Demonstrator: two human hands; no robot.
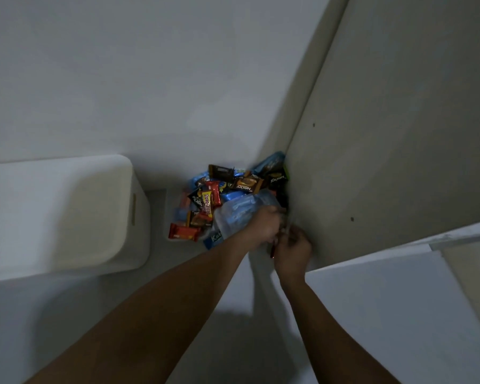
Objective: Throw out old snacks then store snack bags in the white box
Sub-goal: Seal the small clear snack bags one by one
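Hands worked the snack pile [214,195], ctr-right of frame.
I saw L hand [261,227] gripping a clear bag [237,214]; R hand [293,245] was curled beside it, couldn't tell its hold. White box [67,212] sat mid-left.

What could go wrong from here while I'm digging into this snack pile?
The left hand and right hand crowd the dim corner, so an old snack may go unnoticed. Tugging the clear plastic bag could scatter the loose snack pile beside it. The white box sits apart to the left, so packets might drop on the way.
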